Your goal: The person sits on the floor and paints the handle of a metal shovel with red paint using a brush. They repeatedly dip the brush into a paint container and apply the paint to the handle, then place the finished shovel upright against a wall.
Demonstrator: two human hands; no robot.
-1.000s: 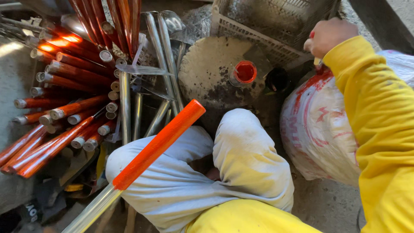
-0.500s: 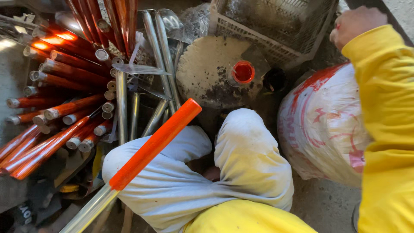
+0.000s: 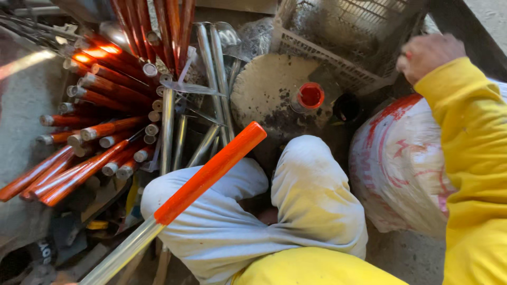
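Head view, looking down over a crouching person in a yellow top and pale trousers point(image 3: 311, 211). The right hand point(image 3: 429, 53), at the upper right, is curled into a loose fist at the edge of a white plastic crate point(image 3: 338, 58); whether its grip holds anything cannot be told. Compared with the frame half a second before, this hand sits slightly lower and further left in view, having risen from beside the white sack with red print point(image 3: 401, 163) a second ago. The yellow sleeve point(image 3: 470, 137) runs down the right side, in front of the sack.

The left hand is not in view. A metal rod with an orange sleeve point(image 3: 211, 171) crosses the centre diagonally, its orange tip near a round dusty disc point(image 3: 269, 92) and its bare metal end leaving the lower left edge; what supports it is not shown. Its position matches the earlier frames.

A small bottle with a red cap point(image 3: 309, 96) lies on the disc, just beside a dark round opening point(image 3: 347, 108). To the left, a fan-shaped heap of red-handled rods point(image 3: 100, 105) lies on the floor, with bare steel rods point(image 3: 211, 68) between the heap and the disc. These things lie as before; only the view has shifted slightly.
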